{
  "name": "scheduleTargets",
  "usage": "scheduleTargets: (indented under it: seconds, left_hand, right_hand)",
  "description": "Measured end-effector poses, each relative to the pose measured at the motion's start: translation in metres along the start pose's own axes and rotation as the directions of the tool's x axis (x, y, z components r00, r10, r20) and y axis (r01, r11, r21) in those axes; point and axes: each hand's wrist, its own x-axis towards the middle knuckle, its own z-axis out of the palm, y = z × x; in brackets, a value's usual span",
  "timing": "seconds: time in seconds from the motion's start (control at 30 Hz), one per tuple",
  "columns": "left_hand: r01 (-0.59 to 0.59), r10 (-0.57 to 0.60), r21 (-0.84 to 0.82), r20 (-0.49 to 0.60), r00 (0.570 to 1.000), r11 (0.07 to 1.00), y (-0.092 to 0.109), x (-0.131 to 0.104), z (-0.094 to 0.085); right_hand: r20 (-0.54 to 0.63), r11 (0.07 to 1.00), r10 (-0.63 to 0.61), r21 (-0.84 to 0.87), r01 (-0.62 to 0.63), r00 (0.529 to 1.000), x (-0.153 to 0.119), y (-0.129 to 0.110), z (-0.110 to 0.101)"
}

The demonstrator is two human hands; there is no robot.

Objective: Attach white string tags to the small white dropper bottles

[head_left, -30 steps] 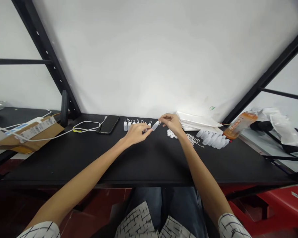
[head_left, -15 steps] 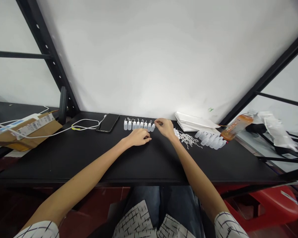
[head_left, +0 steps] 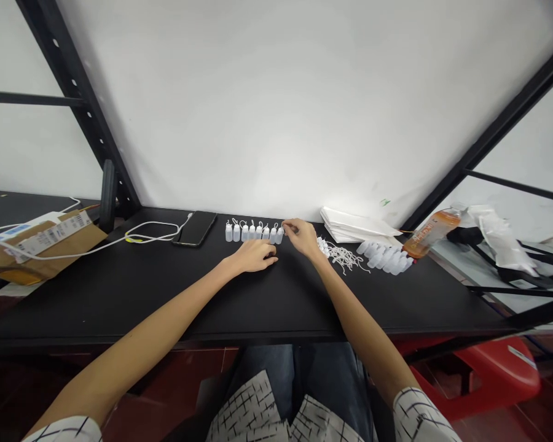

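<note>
Several small white bottles stand in a row on the black table, most with a thin white cord loop on top. Just in front of the row, my left hand rests on the table with curled fingers; whether anything is under them is hidden. At the right end of the row, my right hand pinches at the top of the last bottle, by its cord. Right of that hand lies a heap of white caps with cords. Farther right, several capless-looking white bottles lie in a cluster.
A phone and a white cable lie on the left, near a cardboard box. White paper sheets lie by the wall. An orange drink bottle lies at the right. A red stool stands below the table.
The whole view has shifted slightly. The last bottle in the row now stands more upright, with my right hand still at its top. My left hand stays in front of the row.
</note>
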Motion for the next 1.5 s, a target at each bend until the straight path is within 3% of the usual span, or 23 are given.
scheduleTargets:
  seconds: [0.2,0.33,0.43,0.53,0.63,0.73,0.8,0.97,1.23,1.5]
  left_hand:
    - [0.032,-0.034,0.034,0.052,0.998,0.999,0.005,-0.001,-0.006]
    - [0.049,-0.053,0.056,0.08,0.995,0.997,0.006,-0.001,-0.008]
    - [0.05,-0.055,0.062,0.078,0.995,0.997,0.006,-0.001,-0.007]
    - [0.048,-0.052,0.052,0.074,0.996,0.997,0.005,-0.001,-0.004]
    - [0.042,-0.046,0.051,0.069,0.997,0.998,0.005,-0.001,-0.002]
    - [0.04,-0.043,0.052,0.067,0.997,0.998,0.004,-0.001,-0.001]
    - [0.042,-0.045,0.048,0.063,0.997,0.998,0.003,0.0,0.0]
    - [0.039,-0.044,0.066,0.074,0.996,0.997,0.002,0.0,0.0]
    - [0.033,-0.04,0.089,0.073,0.997,0.995,0.004,0.0,0.0]
    - [0.04,-0.048,0.085,0.088,0.995,0.996,0.005,-0.001,0.0]
  right_hand:
    - [-0.025,1.0,0.02,-0.014,-0.021,0.999,-0.005,-0.001,-0.004]
    - [-0.105,0.986,-0.031,-0.167,0.014,0.994,-0.009,0.008,-0.02]
    - [-0.261,0.934,-0.073,-0.356,-0.026,0.963,-0.017,0.031,-0.048]
    - [-0.41,0.84,-0.075,-0.516,-0.164,0.909,-0.03,0.07,-0.084]
    - [-0.486,0.731,0.01,-0.592,-0.338,0.874,-0.045,0.108,-0.116]
    - [-0.525,0.639,0.145,-0.598,-0.484,0.839,-0.057,0.129,-0.132]
    - [-0.524,0.598,0.22,-0.593,-0.539,0.822,-0.061,0.132,-0.135]
    - [-0.446,0.564,0.324,-0.617,-0.549,0.834,-0.061,0.126,-0.134]
    - [-0.361,0.567,0.327,-0.665,-0.487,0.873,-0.059,0.12,-0.134]
    - [-0.341,0.561,0.348,-0.67,-0.485,0.873,-0.059,0.119,-0.133]
